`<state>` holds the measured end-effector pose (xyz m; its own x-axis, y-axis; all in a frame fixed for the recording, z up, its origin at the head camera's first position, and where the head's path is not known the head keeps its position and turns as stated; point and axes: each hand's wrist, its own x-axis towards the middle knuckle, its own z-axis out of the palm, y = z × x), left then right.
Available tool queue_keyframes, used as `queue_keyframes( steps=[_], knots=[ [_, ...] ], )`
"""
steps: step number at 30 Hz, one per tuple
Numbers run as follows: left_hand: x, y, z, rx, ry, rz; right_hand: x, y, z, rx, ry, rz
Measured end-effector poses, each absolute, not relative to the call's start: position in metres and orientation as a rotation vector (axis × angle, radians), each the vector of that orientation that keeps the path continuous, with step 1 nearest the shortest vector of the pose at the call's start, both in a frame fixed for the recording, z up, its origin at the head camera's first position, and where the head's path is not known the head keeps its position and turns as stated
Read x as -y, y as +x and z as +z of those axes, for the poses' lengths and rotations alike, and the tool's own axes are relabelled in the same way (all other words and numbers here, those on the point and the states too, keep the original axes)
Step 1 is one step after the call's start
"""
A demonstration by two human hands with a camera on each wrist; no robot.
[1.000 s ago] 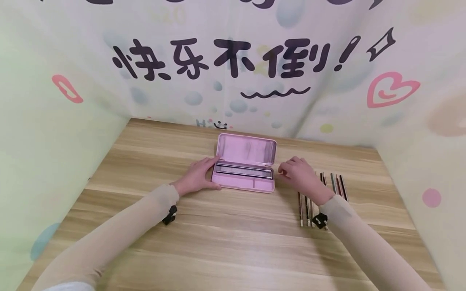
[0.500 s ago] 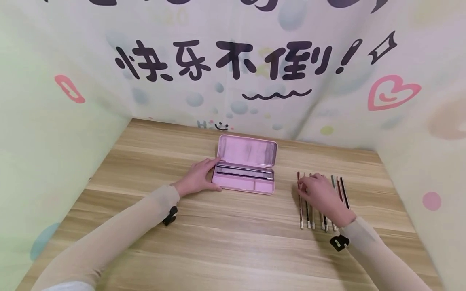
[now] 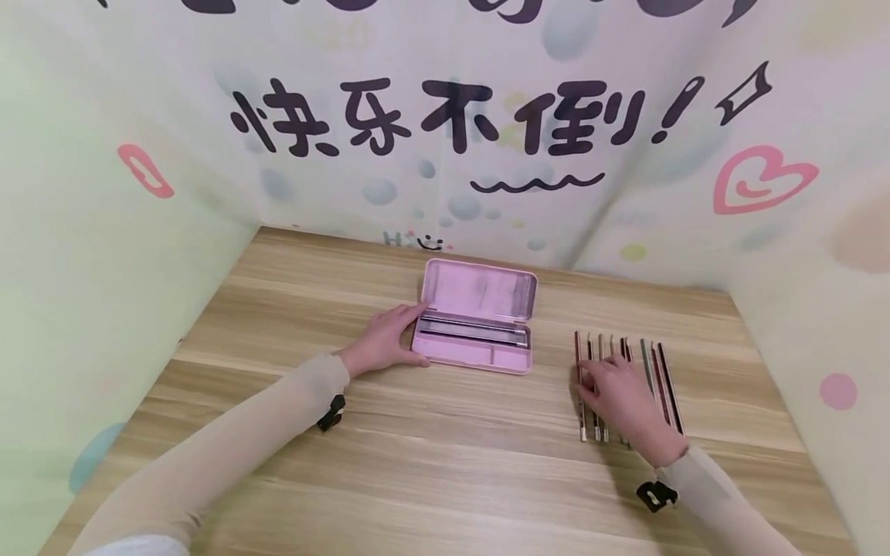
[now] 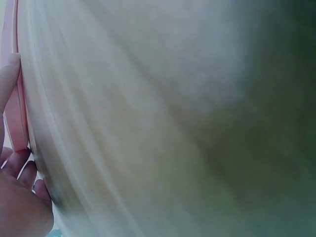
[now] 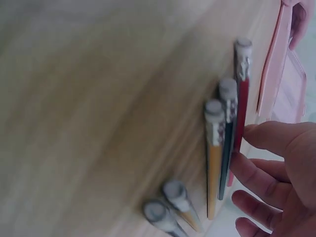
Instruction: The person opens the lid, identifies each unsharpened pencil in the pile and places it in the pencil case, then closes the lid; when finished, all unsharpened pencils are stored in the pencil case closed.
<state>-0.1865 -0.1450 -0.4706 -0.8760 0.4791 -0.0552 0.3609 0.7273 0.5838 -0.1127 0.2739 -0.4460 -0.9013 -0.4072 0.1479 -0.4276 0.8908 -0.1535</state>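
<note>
A pink pencil case (image 3: 480, 292) lies with its lid raised near the back of the table; dark pencils (image 3: 473, 332) rest in one of its compartments. My left hand (image 3: 381, 341) grips its left end, thumb at the front edge and fingers toward the hinge. To the right, several pencils lie side by side. My right hand (image 3: 629, 398) is over them, thumb and index finger pinching the red pencil (image 5: 242, 98) at the row's left end. Beside that pencil lie a dark pencil (image 5: 227, 138) and a yellow pencil (image 5: 214, 173). The hand covers the middle of several others.
The wooden table (image 3: 417, 479) is bounded by a printed cloth (image 3: 431, 170) at the back and sides. A green pencil (image 3: 648, 367) and a black pencil (image 3: 670, 386) lie at the row's right part. Bare tabletop separates the case from the row.
My right hand has moved from beside the case, right and toward me, to the leftmost pencil in the row. The left hand stays on the case.
</note>
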Motion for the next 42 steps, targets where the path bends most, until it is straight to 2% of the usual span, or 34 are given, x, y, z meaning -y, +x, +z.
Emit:
queue_keyframes(
  steps=[14, 29, 42],
  knots=[
    [0.143, -0.188, -0.474, -2.749, 0.681, 0.861, -0.260, -0.105, -0.446, 2.923, 0.502, 0.224],
    [0.142, -0.187, -0.471, -2.749, 0.671, 0.843, -0.246, -0.117, -0.447, 3.070, 0.238, 0.325],
    [0.142, -0.186, -0.469, -2.748, 0.673, 0.833, -0.247, -0.132, -0.428, 2.986, 0.366, 0.400]
  ],
)
